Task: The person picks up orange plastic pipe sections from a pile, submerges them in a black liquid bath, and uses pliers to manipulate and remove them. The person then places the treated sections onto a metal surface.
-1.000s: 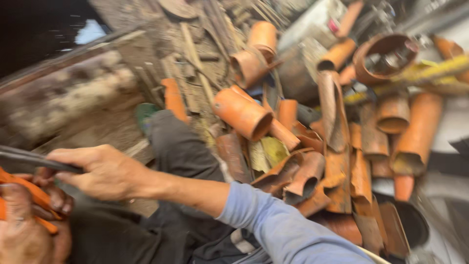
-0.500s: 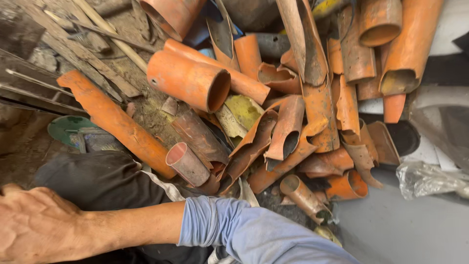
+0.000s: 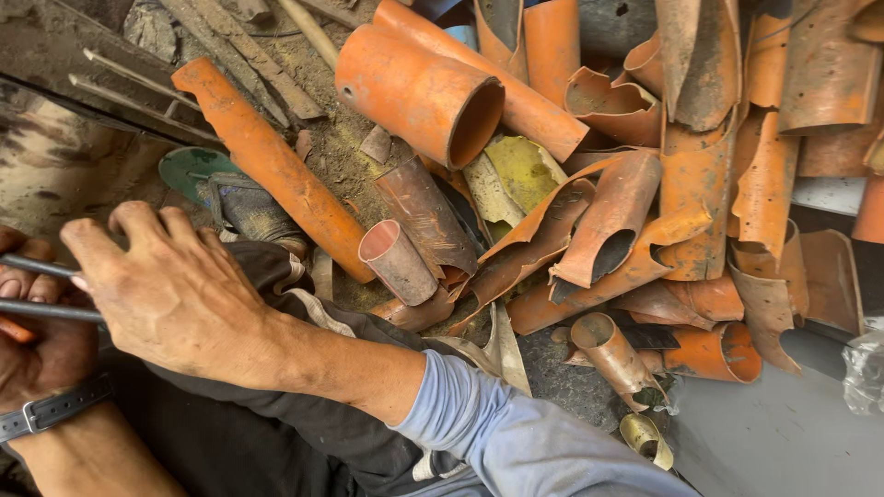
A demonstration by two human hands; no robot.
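Grey metal rods (image 3: 41, 290): two thin bars at the left edge, one above the other, passing between both hands.
Right hand (image 3: 170, 290): curled over the rods, fingers clenched around them; half a second ago only its back showed at the lower left, now it sits higher with the whole wrist in view.
Left hand (image 3: 37, 340): beneath the rods, fingers wrapped up around them, a dark strap at the wrist; newly in view.
Long orange pipe (image 3: 276, 170): slants just above the right hand, apart from it, larger in view than before.
Wide orange pipe (image 3: 419, 92): open mouth facing right, above a heap of split orange pieces (image 3: 645, 212).
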